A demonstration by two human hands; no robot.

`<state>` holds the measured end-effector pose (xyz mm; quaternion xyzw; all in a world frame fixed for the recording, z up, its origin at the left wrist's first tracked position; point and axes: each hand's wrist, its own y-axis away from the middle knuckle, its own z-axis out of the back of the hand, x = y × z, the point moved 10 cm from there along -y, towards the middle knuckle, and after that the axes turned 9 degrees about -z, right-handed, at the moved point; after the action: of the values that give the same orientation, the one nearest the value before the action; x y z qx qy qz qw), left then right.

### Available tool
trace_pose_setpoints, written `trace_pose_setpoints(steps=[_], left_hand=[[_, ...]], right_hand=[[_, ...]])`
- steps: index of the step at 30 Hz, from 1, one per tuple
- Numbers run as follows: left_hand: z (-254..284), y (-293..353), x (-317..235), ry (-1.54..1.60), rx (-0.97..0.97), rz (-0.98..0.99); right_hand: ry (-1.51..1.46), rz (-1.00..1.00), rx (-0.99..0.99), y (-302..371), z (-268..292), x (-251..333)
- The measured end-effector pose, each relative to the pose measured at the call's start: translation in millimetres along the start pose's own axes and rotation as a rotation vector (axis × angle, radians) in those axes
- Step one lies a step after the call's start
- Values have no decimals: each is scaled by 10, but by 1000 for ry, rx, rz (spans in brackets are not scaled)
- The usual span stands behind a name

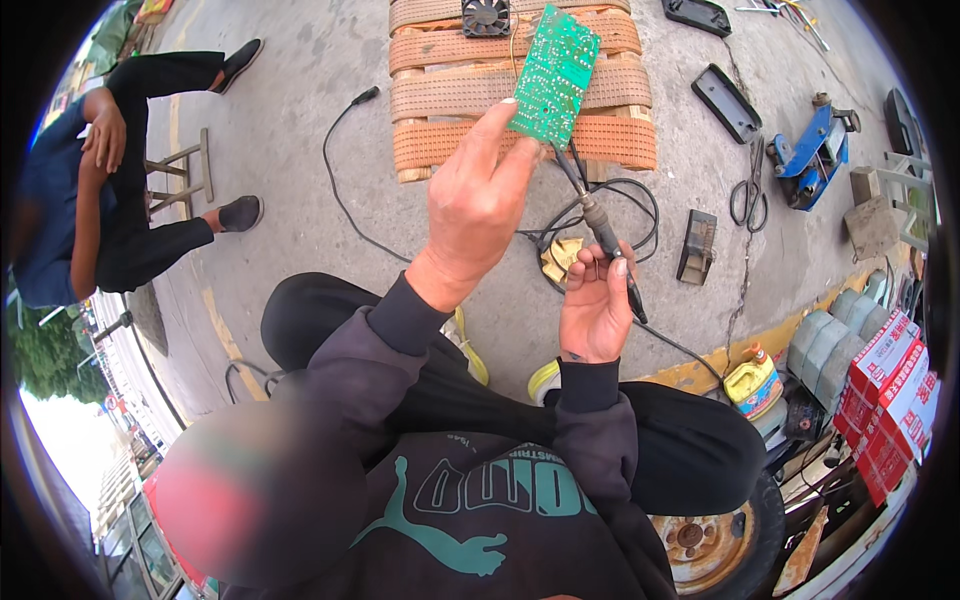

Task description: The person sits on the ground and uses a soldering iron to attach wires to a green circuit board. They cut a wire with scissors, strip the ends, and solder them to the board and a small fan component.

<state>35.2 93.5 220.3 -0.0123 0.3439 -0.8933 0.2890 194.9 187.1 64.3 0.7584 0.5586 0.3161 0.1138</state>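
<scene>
My left hand (474, 208) is closed on the lower edge of a green circuit board (556, 78), its side with rows of solder points turned toward me. The board is held up over the near part of a stool with woven orange and brown straps (440, 101). In my right hand (596, 312) is a soldering iron (600, 222), gripped by its dark handle with the metal end pointing up to the board's lower edge. Whether the tip touches the board cannot be made out. A black cable runs from the iron's lower end.
A small black fan (486, 17) lies on the straps. On the ground are black plastic casings (727, 103), scissors (749, 195), a blue jack (815, 150), looped cables and a yellow bottle (752, 385). Red-and-white boxes (893, 392) stand at right. Another person (75, 190) sits at left.
</scene>
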Motion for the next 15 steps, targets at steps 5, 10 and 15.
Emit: trace_pose_setpoints(steps=[5, 10, 15], left_hand=[[-33, -14, -53, -5, 20, -26], [-37, -50, -78, -16, 40, -40], [-20, -80, -109, -24, 40, -44]], right_hand=[[-12, -2, -22, 6, 1, 2], [-15, 0, -35, 35, 56, 9], [-32, -4, -37, 31, 60, 23]])
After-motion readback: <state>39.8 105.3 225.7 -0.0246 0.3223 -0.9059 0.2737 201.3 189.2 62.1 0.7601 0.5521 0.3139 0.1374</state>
